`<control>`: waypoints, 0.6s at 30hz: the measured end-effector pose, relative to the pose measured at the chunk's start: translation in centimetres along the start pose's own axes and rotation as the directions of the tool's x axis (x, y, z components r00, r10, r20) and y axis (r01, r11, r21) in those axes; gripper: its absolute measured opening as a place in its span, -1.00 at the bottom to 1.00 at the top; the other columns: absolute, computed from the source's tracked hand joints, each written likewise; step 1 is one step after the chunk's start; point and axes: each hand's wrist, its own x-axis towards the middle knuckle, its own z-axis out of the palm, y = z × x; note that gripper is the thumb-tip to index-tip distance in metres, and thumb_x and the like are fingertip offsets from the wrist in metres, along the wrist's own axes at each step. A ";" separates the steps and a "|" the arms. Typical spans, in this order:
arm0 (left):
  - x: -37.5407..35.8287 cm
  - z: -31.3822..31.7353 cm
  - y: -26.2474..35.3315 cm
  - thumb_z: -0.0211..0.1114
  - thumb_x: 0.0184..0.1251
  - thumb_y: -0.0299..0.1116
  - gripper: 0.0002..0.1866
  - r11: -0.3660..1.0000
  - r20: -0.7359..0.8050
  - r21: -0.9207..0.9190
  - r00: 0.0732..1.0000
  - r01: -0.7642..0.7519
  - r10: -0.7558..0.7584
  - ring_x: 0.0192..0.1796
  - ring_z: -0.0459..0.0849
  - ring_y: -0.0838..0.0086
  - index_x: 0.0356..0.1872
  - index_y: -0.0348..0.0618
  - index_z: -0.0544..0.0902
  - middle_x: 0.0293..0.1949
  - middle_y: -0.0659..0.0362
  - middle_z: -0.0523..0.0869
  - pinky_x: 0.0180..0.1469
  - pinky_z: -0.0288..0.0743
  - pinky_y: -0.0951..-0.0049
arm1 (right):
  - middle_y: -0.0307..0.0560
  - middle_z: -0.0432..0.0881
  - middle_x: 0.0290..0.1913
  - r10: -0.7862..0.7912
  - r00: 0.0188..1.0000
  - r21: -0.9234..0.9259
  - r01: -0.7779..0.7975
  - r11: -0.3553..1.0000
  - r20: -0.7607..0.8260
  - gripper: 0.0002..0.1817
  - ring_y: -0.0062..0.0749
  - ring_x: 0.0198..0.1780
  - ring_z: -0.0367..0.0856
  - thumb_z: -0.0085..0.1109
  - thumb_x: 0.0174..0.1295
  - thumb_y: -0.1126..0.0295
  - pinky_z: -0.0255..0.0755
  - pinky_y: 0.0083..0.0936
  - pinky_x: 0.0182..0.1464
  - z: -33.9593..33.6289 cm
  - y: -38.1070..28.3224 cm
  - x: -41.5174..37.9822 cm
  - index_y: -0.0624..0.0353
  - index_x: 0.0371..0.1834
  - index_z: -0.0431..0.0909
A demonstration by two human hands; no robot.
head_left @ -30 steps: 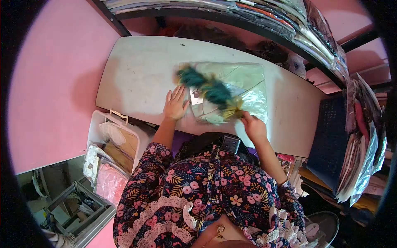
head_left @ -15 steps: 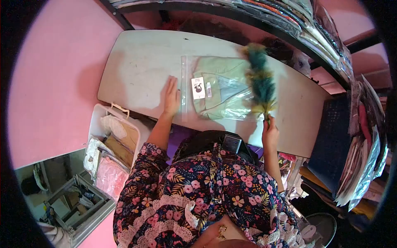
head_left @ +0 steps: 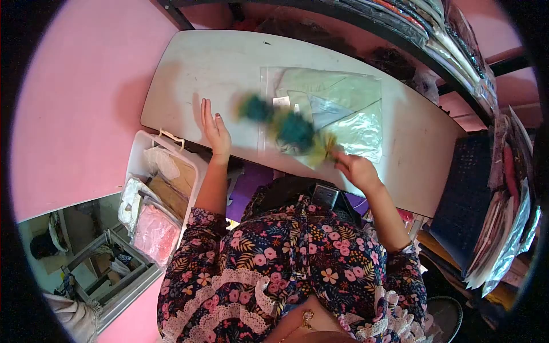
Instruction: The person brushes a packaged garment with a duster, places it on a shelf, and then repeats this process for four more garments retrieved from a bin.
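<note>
In my right hand [head_left: 359, 171] is the handle end of a feather duster [head_left: 294, 132], its green and yellow plumes blurred by motion. The duster slants up to the left across a clear plastic bag [head_left: 366, 137] and hides part of it. Inside the bag lies a folded light green garment [head_left: 309, 81], with a white tag [head_left: 281, 102] partly covered by the plumes. My left hand [head_left: 216, 132] is raised over the table to the left of the bag, fingers stretched out and holding nothing.
The pale table [head_left: 200, 63] has a curved far edge. A white bin [head_left: 197, 171] of bagged clothes stands at the near left. Shelves of bagged garments [head_left: 423, 28] run along the back right, and more packed clothes [head_left: 503, 211] stack at the right. A pink wall [head_left: 86, 114] closes the left.
The feather duster has swung from upright at the bag's right side to leftward across the bag. My left hand has moved away from the bag's left edge and lifted.
</note>
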 end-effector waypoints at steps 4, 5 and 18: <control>0.0 0.9 1.1 -0.14 0.41 -0.35 -0.51 0.994 -0.031 -0.112 1.000 -0.008 0.004 0.40 0.15 0.17 0.31 -0.32 0.24 0.35 -0.06 0.21 0.40 0.00 0.28 | -0.02 0.63 -0.36 -0.259 0.926 0.024 0.263 0.965 0.273 -0.69 -0.07 -0.35 0.62 0.16 0.16 0.22 0.49 -0.24 -0.33 -1.8 1.4 -2.2 -0.05 -0.03 0.52; -0.1 1.3 1.4 -0.14 0.41 -0.35 -0.51 0.993 -0.030 -0.115 1.000 -0.008 0.005 0.40 0.15 0.17 0.31 -0.32 0.24 0.35 -0.06 0.21 0.40 0.00 0.28 | 0.00 0.64 -0.33 -0.196 0.974 0.076 0.188 0.979 0.115 -0.69 -0.06 -0.34 0.62 0.17 0.15 0.24 0.50 -0.25 -0.32 -1.4 1.8 -2.6 -0.03 -0.02 0.52; -5.4 7.4 1.1 0.08 0.23 0.04 -0.18 0.834 0.727 0.334 0.683 -0.439 0.068 0.49 -0.09 0.20 0.39 -0.25 0.04 0.44 -0.02 -0.02 0.41 -0.25 -0.06 | 0.14 0.63 -0.33 0.384 0.859 0.240 -0.316 0.918 -0.339 -0.70 0.11 -0.33 0.60 0.10 0.21 0.31 0.45 -0.06 -0.35 3.9 2.7 -5.3 -0.03 0.02 0.45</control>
